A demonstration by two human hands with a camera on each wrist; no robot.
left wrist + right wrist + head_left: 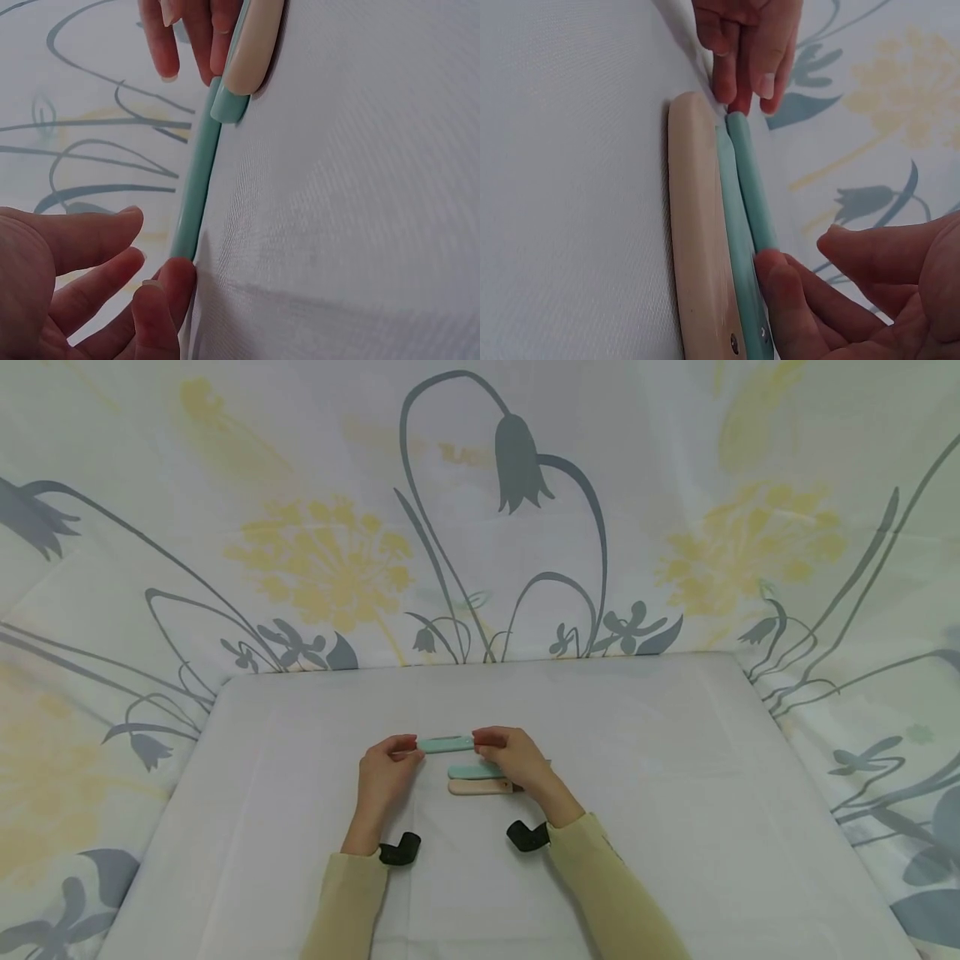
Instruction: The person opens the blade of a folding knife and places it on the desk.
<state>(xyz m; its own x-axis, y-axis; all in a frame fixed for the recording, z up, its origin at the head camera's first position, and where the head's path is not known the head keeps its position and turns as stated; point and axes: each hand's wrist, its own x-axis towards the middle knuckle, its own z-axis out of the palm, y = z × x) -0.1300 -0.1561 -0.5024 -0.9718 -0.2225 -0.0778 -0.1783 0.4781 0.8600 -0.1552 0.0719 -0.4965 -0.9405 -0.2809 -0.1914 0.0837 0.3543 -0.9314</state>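
A slim mint-green handle, like a closed folding knife or razor (446, 744), lies lengthwise between my two hands on the white surface. My left hand (386, 777) touches its left end with the fingertips, and in the left wrist view the thumb (112, 225) stands apart from it. At the other end, the fingertips of my right hand (521, 764) touch it, the thumb (855, 244) likewise held away. Closer to me lie a second mint-green handle (472, 772) and a beige one (476, 787), side by side. Both show a rivet in the right wrist view; my right hand partly covers them in the head view.
White cloth covers the table (675, 793). A flower-printed curtain (660, 543) rises behind its far edge and along both sides. Black wrist-worn pieces (400, 849) stick out beside both sleeves (600, 885).
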